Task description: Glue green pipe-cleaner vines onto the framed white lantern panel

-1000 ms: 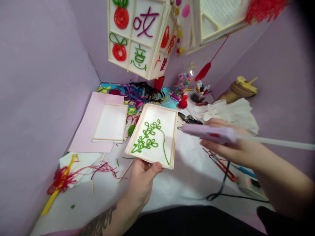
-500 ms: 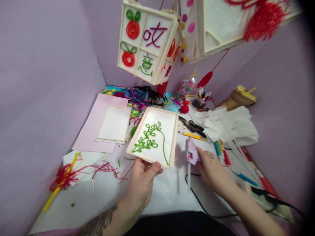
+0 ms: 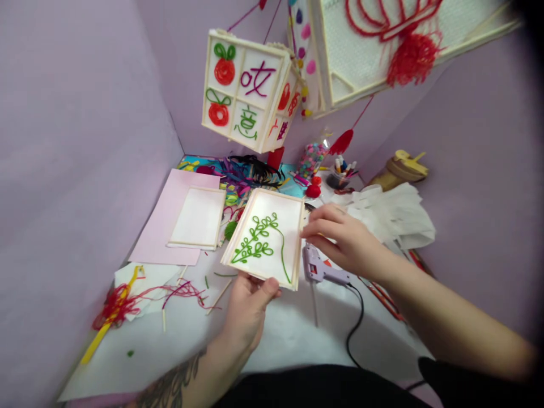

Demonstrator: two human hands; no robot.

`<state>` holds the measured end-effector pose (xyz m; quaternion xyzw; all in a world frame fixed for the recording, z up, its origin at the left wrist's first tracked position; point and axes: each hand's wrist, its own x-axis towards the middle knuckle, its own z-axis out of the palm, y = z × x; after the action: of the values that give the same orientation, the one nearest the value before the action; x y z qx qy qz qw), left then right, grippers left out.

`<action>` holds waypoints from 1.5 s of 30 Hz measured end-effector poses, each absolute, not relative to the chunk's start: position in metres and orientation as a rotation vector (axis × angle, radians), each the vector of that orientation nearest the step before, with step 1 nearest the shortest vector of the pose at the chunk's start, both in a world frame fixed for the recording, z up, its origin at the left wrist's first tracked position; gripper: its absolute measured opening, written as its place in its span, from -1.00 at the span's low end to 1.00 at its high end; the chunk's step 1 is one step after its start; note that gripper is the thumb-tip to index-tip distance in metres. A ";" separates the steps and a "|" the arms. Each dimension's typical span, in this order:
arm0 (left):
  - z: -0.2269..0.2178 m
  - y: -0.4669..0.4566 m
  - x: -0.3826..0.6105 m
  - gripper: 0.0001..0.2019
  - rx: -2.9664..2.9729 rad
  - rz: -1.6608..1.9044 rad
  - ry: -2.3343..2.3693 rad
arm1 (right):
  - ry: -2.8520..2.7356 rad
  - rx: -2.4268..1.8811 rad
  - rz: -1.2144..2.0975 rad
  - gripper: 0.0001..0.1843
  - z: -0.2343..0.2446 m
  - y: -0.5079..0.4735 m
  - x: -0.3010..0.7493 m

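The right hand (image 3: 340,238) has let go of the glue gun (image 3: 318,269); its fingertips now meet the panel (image 3: 266,238) edge, opposite the left-hand grip.

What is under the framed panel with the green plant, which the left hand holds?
The left hand grips the panel by its near edge, thumb on top, fingers hidden beneath. A green ball peeks out at its left edge. The rest underneath is covered.

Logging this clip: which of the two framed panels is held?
The green-sprig panel, gripped by the left hand; the blank panel lies on pink paper.
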<state>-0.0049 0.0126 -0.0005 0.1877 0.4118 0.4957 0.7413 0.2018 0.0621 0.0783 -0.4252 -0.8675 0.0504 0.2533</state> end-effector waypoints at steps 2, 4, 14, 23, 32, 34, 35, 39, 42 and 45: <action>-0.001 0.012 -0.004 -0.50 0.422 1.086 0.893 | -2.541 -0.992 0.133 -0.78 0.082 0.088 0.194; -0.002 0.012 -0.004 -0.50 0.422 1.088 0.889 | -2.675 -0.918 0.174 -0.77 0.076 0.107 0.190; 0.001 0.012 -0.004 -0.50 0.403 1.052 0.874 | -2.914 -0.904 0.209 -0.87 0.071 0.123 0.193; 0.002 0.015 -0.005 -0.48 0.382 1.067 0.888 | -2.833 -0.857 0.280 -0.83 0.080 0.105 0.190; 0.002 0.015 -0.005 -0.48 0.373 1.044 0.885 | -2.753 -1.032 0.256 -0.80 0.076 0.088 0.190; 0.002 0.015 -0.005 -0.46 0.371 1.048 0.888 | -2.761 -1.061 0.231 -0.79 0.078 0.087 0.189; 0.002 0.015 -0.005 -0.47 0.374 1.051 0.885 | -2.766 -1.068 0.226 -0.78 0.079 0.087 0.189; 0.001 0.015 -0.005 -0.48 0.373 1.069 0.885 | -2.741 -1.053 0.304 -0.81 0.085 0.085 0.193; 0.001 0.014 -0.005 -0.50 0.366 1.070 0.888 | -2.571 -1.133 0.412 -0.87 0.085 0.083 0.201; 0.002 0.014 -0.006 -0.54 0.378 1.053 0.883 | -2.439 -1.205 0.421 -0.88 0.081 0.084 0.207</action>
<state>-0.0058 0.0136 0.0021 0.1735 0.4052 0.4829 0.7567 0.2068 0.0839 0.0811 -0.4296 -0.8693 0.1500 0.1929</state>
